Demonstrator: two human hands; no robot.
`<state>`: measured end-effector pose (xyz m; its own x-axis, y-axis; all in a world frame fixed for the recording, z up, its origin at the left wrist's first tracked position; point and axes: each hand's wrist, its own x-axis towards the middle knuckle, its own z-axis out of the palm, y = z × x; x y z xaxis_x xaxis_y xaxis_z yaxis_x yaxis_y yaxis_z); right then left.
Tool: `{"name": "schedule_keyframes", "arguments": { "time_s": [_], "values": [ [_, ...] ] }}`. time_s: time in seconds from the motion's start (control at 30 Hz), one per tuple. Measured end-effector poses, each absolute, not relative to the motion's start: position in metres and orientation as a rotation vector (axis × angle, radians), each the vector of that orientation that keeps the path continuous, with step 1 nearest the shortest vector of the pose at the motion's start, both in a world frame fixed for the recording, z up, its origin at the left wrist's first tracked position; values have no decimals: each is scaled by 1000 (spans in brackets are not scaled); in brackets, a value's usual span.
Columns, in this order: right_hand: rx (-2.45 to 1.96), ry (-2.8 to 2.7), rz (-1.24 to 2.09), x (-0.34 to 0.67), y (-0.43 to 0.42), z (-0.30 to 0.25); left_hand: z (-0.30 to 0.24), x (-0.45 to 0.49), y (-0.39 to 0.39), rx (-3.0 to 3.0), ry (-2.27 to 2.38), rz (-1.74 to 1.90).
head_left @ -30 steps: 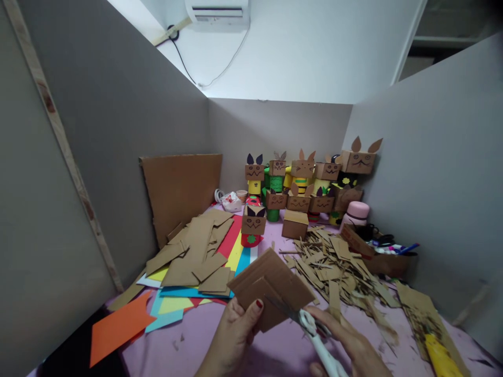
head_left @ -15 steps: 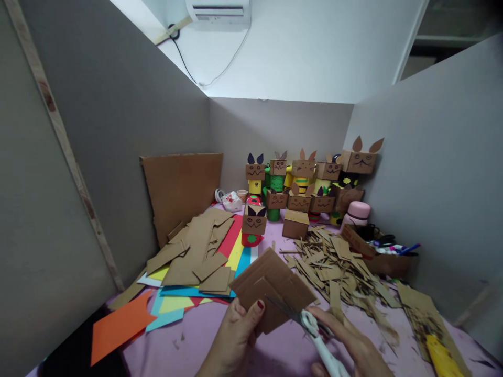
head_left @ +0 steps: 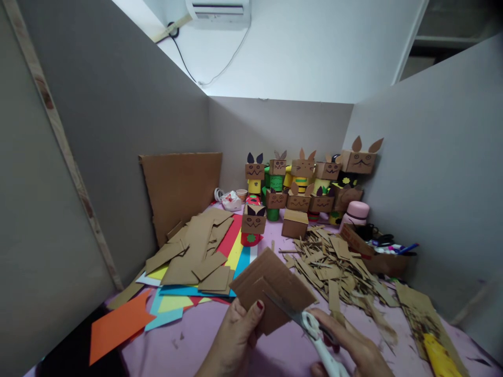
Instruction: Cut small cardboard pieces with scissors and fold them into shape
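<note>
My left hand (head_left: 242, 329) pinches two overlapping pieces of brown cardboard (head_left: 272, 280), a smaller one lying against a larger one, with the thumb on the near face. In my right hand (head_left: 349, 340) are white-handled scissors (head_left: 316, 332), fingers around the handles. Their blades reach across the cardboard's right part, the tips close to the left thumb. Whether the blades are biting into the larger piece I cannot tell.
Cardboard sheets (head_left: 192, 251) and coloured paper (head_left: 121, 324) lie left. Cardboard scraps (head_left: 330, 267) heap right, before a box of pens and scissors (head_left: 377, 256). Cardboard animal figures (head_left: 301, 201) stand behind; a yellow glue bottle (head_left: 442, 356) lies at lower right.
The scissor blades have closed somewhat and their tips have shifted slightly up and left over the cardboard. My left hand holds almost the same position.
</note>
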<state>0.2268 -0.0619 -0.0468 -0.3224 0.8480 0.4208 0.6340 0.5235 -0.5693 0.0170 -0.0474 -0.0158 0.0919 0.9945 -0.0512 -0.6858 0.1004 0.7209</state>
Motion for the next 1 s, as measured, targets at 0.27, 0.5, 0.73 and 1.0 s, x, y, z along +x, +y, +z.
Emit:
{"name": "schedule_keyframes", "arguments": {
  "time_s": [0.27, 0.5, 0.73, 1.0],
  "values": [
    [-1187, -2122, 388, 229, -60, -48, -22, 12, -44, 654, 609, 1315],
    [-1137, -2226, 389, 235, -60, -46, -27, 11, -42, 697, 611, 1290],
    [-1254, -2197, 380, 227, -61, -40, -30, 11, -41, 780, 619, 1263],
    [-1240, -2104, 481, 228, -62, -47, -28, 14, -44, 765, 657, 1249]
  ]
}}
